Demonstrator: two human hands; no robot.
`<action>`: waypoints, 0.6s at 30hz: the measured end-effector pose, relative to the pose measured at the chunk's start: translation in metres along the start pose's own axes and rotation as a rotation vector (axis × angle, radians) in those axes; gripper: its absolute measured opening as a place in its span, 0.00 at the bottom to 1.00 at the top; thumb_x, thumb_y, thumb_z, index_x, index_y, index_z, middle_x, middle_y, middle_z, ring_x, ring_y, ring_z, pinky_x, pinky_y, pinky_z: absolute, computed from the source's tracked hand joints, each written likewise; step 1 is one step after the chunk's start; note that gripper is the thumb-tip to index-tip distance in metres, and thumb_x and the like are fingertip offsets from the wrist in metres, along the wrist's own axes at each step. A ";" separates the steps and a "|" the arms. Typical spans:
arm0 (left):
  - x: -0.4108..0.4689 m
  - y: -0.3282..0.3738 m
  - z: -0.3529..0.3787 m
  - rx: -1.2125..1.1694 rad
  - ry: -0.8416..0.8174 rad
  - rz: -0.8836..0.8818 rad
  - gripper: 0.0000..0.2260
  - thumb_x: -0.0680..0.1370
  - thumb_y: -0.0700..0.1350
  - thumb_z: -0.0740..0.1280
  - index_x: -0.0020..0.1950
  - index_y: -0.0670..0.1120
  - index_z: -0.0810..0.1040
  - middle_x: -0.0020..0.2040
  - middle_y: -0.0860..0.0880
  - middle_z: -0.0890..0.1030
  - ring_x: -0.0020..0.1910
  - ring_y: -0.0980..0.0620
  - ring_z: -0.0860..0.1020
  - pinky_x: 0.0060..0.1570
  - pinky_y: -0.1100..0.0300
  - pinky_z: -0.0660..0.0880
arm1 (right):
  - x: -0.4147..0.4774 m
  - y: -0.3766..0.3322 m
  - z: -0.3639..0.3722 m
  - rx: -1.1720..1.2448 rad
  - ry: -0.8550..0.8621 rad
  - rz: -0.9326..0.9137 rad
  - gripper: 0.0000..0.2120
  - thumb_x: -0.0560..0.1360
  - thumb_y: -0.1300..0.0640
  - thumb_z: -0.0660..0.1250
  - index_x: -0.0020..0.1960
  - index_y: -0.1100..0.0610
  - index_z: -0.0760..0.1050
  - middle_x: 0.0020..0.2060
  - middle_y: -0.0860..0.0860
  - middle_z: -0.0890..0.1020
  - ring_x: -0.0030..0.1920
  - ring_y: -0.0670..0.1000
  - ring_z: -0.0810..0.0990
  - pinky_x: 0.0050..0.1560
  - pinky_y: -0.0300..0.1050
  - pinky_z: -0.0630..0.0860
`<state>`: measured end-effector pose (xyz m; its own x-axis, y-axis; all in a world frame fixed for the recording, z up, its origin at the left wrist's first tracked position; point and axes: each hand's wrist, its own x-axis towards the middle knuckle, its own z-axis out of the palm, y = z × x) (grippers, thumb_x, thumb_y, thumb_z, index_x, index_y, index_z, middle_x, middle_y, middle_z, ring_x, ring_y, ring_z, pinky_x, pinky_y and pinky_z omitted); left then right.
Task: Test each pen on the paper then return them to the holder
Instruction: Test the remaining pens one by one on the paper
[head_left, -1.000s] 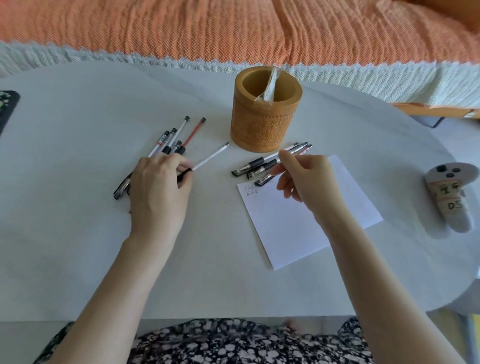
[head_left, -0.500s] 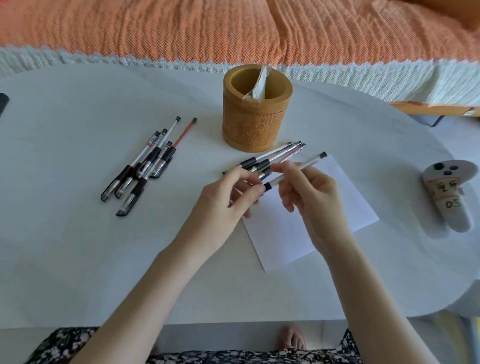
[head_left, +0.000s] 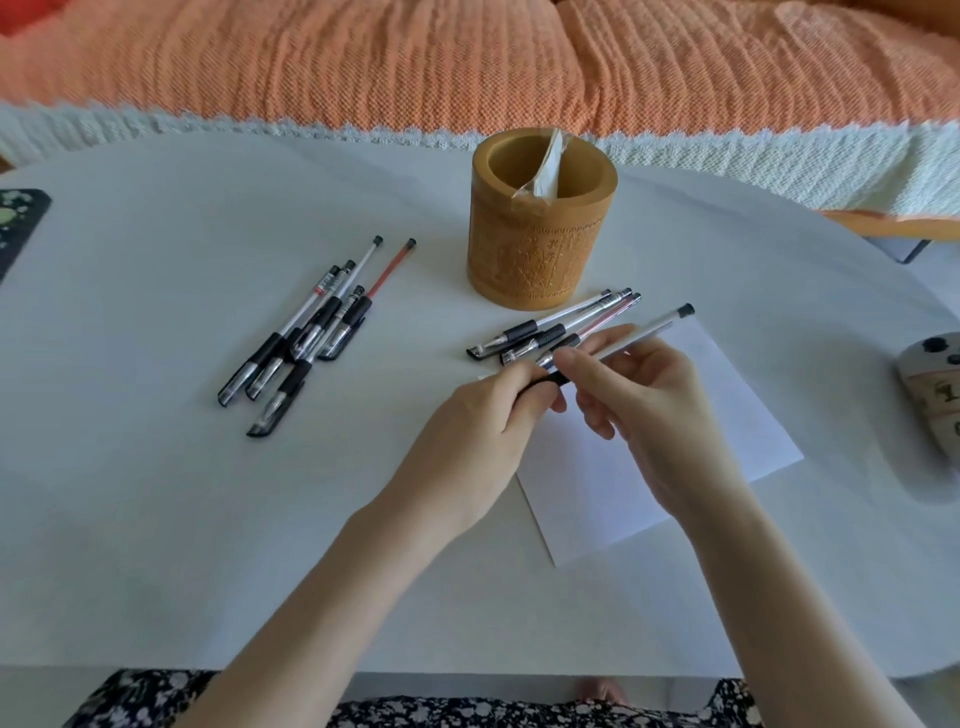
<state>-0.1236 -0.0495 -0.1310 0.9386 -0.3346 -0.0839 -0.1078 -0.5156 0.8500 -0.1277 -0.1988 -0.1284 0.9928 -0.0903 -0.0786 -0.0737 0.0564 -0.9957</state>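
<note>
Above the white paper I hold one white pen between both hands. My left hand pinches its black cap end. My right hand grips the barrel with thumb and fingers. The pen points up and right, its black tail free. Three pens lie side by side just beyond my hands, in front of the bamboo holder. A pile of several pens, one with a red barrel, lies to the left on the table.
A crumpled wrapper sticks out of the holder. A painted stone-like figure sits at the right table edge. A dark patterned object lies at the far left. An orange bedspread runs behind the table.
My left hand took a pen from the left pile and carried it over the paper. My right hand left the three pens and took hold of its barrel.
</note>
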 end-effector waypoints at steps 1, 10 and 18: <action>0.000 0.000 0.001 0.018 0.005 0.003 0.10 0.80 0.51 0.56 0.44 0.53 0.74 0.37 0.52 0.76 0.36 0.53 0.72 0.36 0.60 0.65 | 0.001 0.001 0.000 -0.003 -0.017 0.012 0.07 0.73 0.62 0.70 0.37 0.56 0.77 0.23 0.50 0.75 0.25 0.49 0.68 0.25 0.38 0.64; -0.001 -0.007 -0.003 -0.016 -0.005 0.039 0.08 0.78 0.54 0.59 0.46 0.54 0.76 0.37 0.51 0.79 0.35 0.53 0.75 0.37 0.58 0.69 | 0.004 0.002 0.002 0.036 -0.049 0.049 0.07 0.75 0.65 0.68 0.40 0.57 0.74 0.26 0.54 0.71 0.26 0.51 0.64 0.25 0.39 0.60; -0.009 -0.015 -0.007 0.244 -0.018 -0.008 0.20 0.67 0.62 0.69 0.57 0.60 0.75 0.31 0.57 0.70 0.36 0.61 0.76 0.39 0.66 0.70 | 0.013 0.001 -0.004 0.216 0.230 -0.056 0.14 0.78 0.64 0.57 0.58 0.59 0.78 0.24 0.53 0.76 0.26 0.50 0.74 0.24 0.38 0.63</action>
<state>-0.1283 -0.0333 -0.1395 0.9342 -0.3423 -0.1010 -0.1783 -0.6929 0.6987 -0.1151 -0.2037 -0.1304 0.9455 -0.3204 -0.0579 0.0265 0.2529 -0.9671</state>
